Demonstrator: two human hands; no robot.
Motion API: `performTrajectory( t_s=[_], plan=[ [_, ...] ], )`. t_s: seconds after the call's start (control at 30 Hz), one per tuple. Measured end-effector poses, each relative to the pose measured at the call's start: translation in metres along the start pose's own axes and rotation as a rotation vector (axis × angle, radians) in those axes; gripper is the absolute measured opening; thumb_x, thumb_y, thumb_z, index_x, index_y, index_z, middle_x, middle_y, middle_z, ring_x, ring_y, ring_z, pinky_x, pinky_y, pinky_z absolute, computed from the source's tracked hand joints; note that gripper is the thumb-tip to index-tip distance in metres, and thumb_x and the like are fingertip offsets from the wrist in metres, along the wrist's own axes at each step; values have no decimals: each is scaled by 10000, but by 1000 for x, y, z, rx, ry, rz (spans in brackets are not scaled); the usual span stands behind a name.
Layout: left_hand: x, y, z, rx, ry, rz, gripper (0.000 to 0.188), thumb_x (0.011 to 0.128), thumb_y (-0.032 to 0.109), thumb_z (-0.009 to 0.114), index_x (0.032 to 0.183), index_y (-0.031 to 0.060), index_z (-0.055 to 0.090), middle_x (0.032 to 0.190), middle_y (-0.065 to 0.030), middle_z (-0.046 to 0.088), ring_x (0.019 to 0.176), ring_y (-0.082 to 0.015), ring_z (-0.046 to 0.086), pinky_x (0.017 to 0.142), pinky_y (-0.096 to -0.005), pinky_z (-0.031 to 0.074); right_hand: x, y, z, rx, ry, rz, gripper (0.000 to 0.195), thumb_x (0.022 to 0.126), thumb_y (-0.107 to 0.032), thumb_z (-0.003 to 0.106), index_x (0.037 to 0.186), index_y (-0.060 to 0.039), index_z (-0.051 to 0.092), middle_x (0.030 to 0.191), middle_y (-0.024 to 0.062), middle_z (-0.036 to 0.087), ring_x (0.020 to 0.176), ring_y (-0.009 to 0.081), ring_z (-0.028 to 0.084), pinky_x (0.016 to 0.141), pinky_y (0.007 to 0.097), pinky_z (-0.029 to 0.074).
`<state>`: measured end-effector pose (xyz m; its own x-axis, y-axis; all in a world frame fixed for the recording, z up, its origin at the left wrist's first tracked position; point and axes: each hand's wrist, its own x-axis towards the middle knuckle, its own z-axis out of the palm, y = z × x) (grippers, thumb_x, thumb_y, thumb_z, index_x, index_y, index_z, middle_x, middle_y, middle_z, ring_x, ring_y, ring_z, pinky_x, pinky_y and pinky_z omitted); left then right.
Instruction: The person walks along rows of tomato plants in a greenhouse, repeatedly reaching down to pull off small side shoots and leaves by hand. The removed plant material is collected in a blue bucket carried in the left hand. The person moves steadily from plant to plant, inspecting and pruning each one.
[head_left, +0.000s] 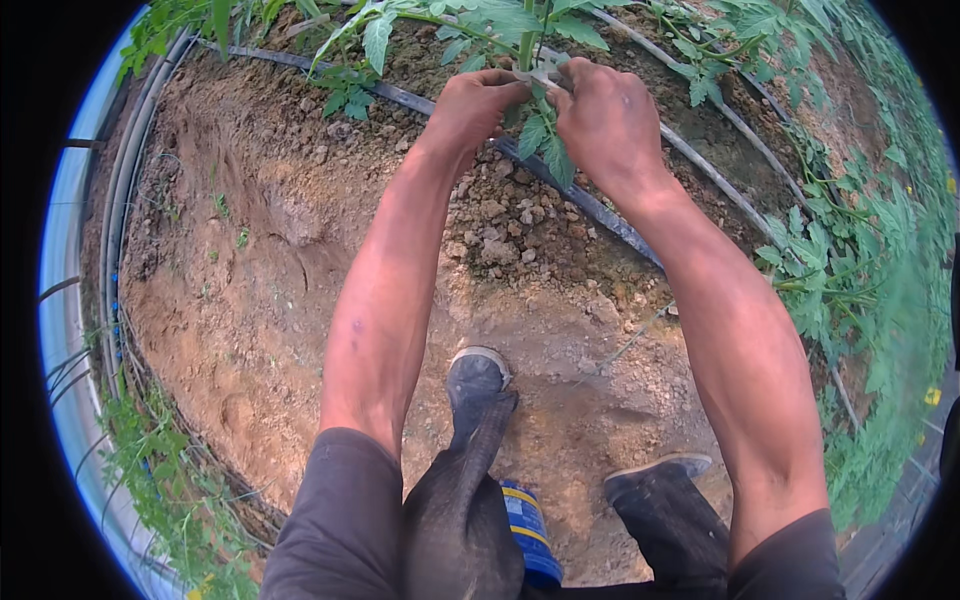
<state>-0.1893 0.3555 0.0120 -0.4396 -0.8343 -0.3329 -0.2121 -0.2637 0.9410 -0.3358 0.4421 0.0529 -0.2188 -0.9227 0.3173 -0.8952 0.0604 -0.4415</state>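
Both my hands meet around the stem of a tomato plant (527, 37) at the top middle. My left hand (480, 105) pinches a pale, translucent clip or tie (534, 75) at the stem from the left. From the right, my right hand (611, 120) has its fingers closed on the other side of the same pale piece. Tomato leaves (553, 146) hang between the hands, just below the piece. The fingertips partly hide it, so its exact shape cannot be told.
A dark drip hose (600, 214) crosses the soil below my hands. More hoses (727, 187) and tomato plants (832, 255) lie to the right. A blue bucket (531, 532) with yellow bands stands by my legs. Pipes (116, 210) run along the left edge.
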Motion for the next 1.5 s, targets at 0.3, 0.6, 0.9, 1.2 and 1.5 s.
performTrajectory(
  t_s=[0.3,0.6,0.9,1.2,1.5],
  plan=[
    [4,-6,-6,-49,-35,58,286,939,238,758,1176,77,764,863,42,705,679,-37,533,596,-218,377,10,-17,2,-73,-71,75,159,917,-185,697,970,-40,731,890,219,744,888,406,740,790,514,587],
    [-2,-15,-1,-208,15,150,205,946,82,664,1109,5,761,878,-14,713,709,-83,573,628,-248,438,15,-43,-1,15,-131,209,352,936,-312,686,1204,-84,704,1140,217,663,1047,407,687,898,519,549],
    [-62,43,36,330,493,833,254,917,50,625,1145,-59,645,1142,-278,676,1099,-455,639,960,-523,505,11,-18,-16,182,-146,155,411,960,-254,653,1301,-23,645,1129,238,660,1063,438,664,916,519,527],
    [-15,55,54,230,505,718,404,951,91,623,1322,-68,599,1161,-285,669,1042,-405,686,870,-430,552,53,-66,-131,541,303,-147,439,989,-22,605,1409,57,508,1236,183,687,939,208,730,773,333,596],
    [-30,61,69,243,405,668,310,961,175,668,1244,50,693,1141,-169,722,1038,-364,697,890,-422,541,63,-124,-206,657,199,-351,417,1029,-199,656,1405,-32,583,1170,94,731,957,97,643,794,229,528]
  ],
)
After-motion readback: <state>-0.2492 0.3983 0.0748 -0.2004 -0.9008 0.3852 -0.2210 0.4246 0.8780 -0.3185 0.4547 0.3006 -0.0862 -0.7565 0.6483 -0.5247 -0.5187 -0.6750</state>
